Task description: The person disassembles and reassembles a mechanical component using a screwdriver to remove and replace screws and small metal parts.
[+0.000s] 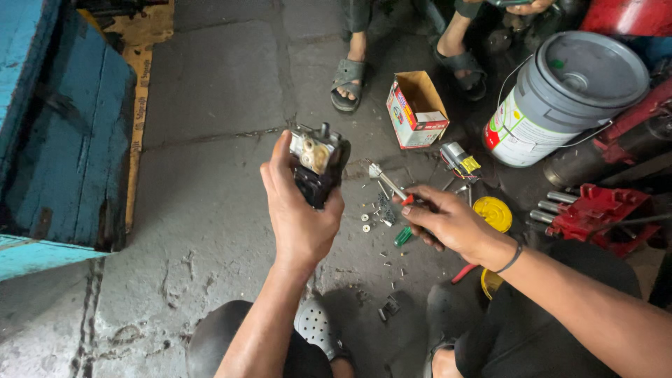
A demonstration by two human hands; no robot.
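Left hand (297, 210) grips a small black-and-metal engine part (318, 162), raised above the concrete floor (210, 140). Right hand (448, 222) is closed on a screwdriver (388, 185), tip pointing toward the part. Washers (365, 222) lie below on the floor; open cardboard box (416, 108) and grey bucket (567, 94) stand beyond.

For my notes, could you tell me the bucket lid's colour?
Grey lid, clearest in the head view.

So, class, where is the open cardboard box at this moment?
In the head view, the open cardboard box lies on the concrete floor, upper centre-right, between a sandalled foot and the grey-lidded bucket.
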